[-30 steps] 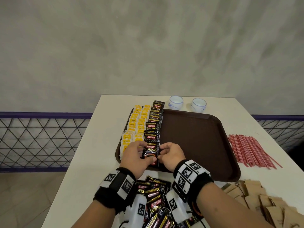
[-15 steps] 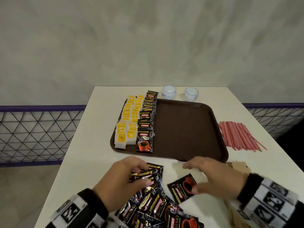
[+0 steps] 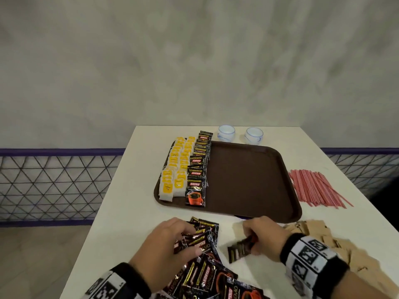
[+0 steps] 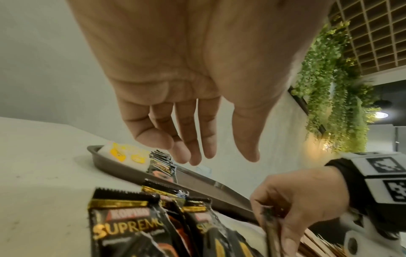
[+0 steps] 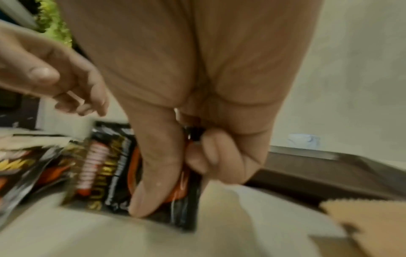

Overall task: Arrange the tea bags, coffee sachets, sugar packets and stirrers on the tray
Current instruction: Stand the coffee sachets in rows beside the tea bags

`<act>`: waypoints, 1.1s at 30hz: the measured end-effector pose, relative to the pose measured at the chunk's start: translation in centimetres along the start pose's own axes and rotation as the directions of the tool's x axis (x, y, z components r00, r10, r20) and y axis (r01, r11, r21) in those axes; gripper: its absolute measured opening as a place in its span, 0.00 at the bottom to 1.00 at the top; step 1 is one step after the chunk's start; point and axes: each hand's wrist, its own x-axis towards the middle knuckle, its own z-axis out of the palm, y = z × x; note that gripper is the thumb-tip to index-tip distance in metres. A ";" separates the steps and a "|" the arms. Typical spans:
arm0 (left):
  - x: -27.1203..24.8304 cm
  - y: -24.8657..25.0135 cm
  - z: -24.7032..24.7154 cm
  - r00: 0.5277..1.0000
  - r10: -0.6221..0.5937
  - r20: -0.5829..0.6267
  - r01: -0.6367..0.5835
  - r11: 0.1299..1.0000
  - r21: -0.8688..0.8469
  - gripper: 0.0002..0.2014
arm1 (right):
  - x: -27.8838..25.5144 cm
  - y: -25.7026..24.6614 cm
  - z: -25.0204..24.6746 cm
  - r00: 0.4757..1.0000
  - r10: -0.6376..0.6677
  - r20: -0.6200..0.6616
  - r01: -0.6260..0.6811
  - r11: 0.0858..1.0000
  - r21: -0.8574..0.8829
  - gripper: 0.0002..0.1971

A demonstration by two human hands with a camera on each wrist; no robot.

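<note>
A brown tray (image 3: 248, 180) holds two rows of yellow tea bags (image 3: 172, 180) at its left and one row of black coffee sachets (image 3: 197, 169) beside them. A pile of loose coffee sachets (image 3: 205, 277) lies on the table in front of the tray. My left hand (image 3: 187, 236) hovers over the pile's far end with relaxed, spread fingers (image 4: 206, 153) and holds nothing. My right hand (image 3: 252, 238) pinches one coffee sachet (image 3: 237, 251) between thumb and fingers (image 5: 153, 173), just right of the pile and lifted at one end.
Red-striped stirrers (image 3: 317, 186) lie on the table right of the tray. Brown sugar packets (image 3: 319, 231) are heaped at the front right. Two small white cups (image 3: 226, 133) (image 3: 254, 134) stand behind the tray. The table's left edge drops to a floor with a mesh fence.
Both hands left the tray's front sachet and came back to the loose pile. The right hand then closed on a single sachet that lay flat beside the pile.
</note>
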 end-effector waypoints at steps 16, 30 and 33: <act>9.1 -1.5 0.7 0.951 -0.250 -0.183 0.190 0.937 -0.292 0.23 | 10.5 -6.8 -0.4 0.888 0.404 -0.218 0.013 0.454 0.891 0.13; 9.5 -3.7 1.4 0.945 -0.230 -0.234 0.188 0.964 -0.187 0.19 | 11.1 -6.0 -0.6 0.866 0.429 -0.257 -0.114 0.670 0.733 0.18; 8.6 -4.7 0.8 0.955 -0.162 -0.249 0.161 0.987 -0.026 0.14 | 9.2 -4.6 -1.5 0.879 0.355 -0.317 -0.097 0.785 0.612 0.14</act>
